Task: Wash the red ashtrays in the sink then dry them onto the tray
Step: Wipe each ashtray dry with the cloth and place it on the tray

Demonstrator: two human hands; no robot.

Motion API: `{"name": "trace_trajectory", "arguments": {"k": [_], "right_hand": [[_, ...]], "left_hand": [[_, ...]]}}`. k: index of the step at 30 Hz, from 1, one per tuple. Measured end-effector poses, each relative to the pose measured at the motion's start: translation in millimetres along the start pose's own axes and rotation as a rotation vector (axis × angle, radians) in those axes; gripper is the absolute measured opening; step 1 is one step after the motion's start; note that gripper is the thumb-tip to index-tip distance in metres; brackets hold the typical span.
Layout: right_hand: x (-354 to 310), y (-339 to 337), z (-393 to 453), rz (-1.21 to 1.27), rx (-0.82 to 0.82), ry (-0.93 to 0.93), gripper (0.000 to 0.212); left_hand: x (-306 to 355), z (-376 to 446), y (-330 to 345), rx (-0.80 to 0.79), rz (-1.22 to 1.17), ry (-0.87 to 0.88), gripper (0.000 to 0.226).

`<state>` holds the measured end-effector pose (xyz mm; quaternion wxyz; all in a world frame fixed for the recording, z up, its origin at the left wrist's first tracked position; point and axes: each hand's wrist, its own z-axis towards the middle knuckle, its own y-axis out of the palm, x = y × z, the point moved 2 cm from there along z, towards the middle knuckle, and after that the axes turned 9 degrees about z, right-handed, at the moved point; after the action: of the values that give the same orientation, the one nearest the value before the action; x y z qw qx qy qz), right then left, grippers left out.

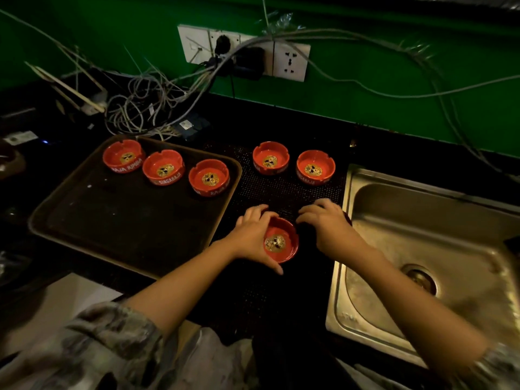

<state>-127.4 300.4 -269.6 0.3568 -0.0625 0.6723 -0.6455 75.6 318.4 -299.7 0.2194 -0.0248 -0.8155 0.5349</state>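
Dim little kitchen corner with a bright green wall, a mess of cables spilling from the wall sockets, and a black countertop with a dotted mat between a brown tray and a steel sink. Three red ashtrays sit along the tray's far edge, two more wait on the mat near the sink (all with that gold skull print inside). The left hand has its fingers and thumb curled round a sixth ashtray, holding it by the rim just above the mat. The right hand is beside it, fingers bent over something dark I honestly can't make out, so can't tell if it's gripping anything. These look like glazed ceramic or melamine, so stiff, a bit hefty, probably slick when wet and chippable against that steel. I'd pinch across the rim, using the notches.
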Motion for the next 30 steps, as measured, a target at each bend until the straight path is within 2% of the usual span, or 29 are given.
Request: {"name": "trace_trajectory", "arguments": {"k": [2, 3, 5, 7, 10, 13, 15, 18, 21, 25, 27, 30], "right_hand": [[14.5, 14.8, -13.7, 0.157, 0.128, 0.265, 0.05], [17.4, 24.6, -20.5, 0.206, 0.14, 0.334, 0.047], [18.1, 41.5, -31.6, 0.202, 0.132, 0.37, 0.039], [19.7, 51.8, -37.8, 0.12, 0.15, 0.362, 0.039], [24.4, 59.4, -38.1, 0.072, 0.165, 0.41, 0.044], [23.6, 64.8, -37.6, 0.121, 0.181, 0.445, 0.05], [20.7, 66.4, -39.9, 0.118, 0.22, 0.438, 0.049], [16.8, 68.7, -43.3, 0.111, 0.272, 0.402, 0.043], [15.0, 70.5, -45.1, 0.102, 0.299, 0.362, 0.04], [11.7, 71.7, -46.3, 0.129, 0.349, 0.283, 0.036], [12.1, 71.2, -44.9, 0.158, 0.364, 0.256, 0.033], [9.0, 60.1, -39.4, 0.329, 0.444, 0.279, 0.029]], "left_hand": [[19.3, 2.8, -3.0, -0.02, 0.127, -0.044, 0.136], [28.7, 5.6, -1.8, -0.036, 0.197, -0.059, 0.134], [42.5, 13.1, 1.0, -0.059, 0.303, -0.098, 0.123], [47.6, 18.8, -0.4, -0.06, 0.283, -0.138, 0.115], [45.7, 25.5, -7.6, 0.043, 0.042, -0.133, 0.11], [40.0, 30.0, -9.3, 0.259, -0.342, -0.103, 0.107], [36.6, 27.1, -2.1, 0.33, -0.586, -0.095, 0.106], [30.1, 12.1, 15.6, 0.41, -0.762, -0.089, 0.105], [20.3, -9.4, 28.8, 0.491, -0.728, -0.058, 0.109], [-3.3, -34.1, 47.4, 0.512, -0.52, -0.065, 0.12], [-13.6, -41.8, 57.3, 0.515, -0.425, -0.104, 0.126], [-15.3, -48.2, 59.7, 0.493, -0.314, -0.199, 0.133]]}}
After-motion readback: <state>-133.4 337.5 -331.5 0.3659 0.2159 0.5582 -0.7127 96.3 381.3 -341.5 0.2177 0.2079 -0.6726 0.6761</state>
